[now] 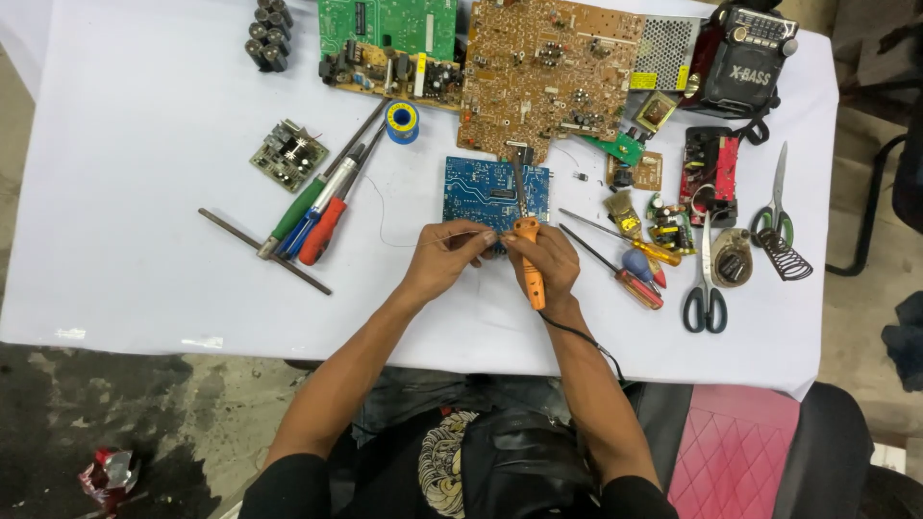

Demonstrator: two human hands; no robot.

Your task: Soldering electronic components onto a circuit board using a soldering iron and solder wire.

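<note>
My right hand [550, 261] grips an orange soldering iron [530, 274]; its metal tip points up onto a blue circuit board [492, 190] lying on the white table [135, 192]. My left hand [444, 255] pinches a thin solder wire [385, 231] near the board's lower edge, close to the iron. The wire loops left and up toward a blue solder spool [402, 121]. The iron's black cord [585, 341] runs down past my right forearm.
Left of the board lie screwdrivers [322, 216], a metal rod [264, 251] and a small green board [288, 155]. Green [387, 27] and brown boards [548, 72] sit at the back. A black radio [747, 60], scissors [706, 288], pliers [775, 207] and more screwdrivers [625, 264] lie right.
</note>
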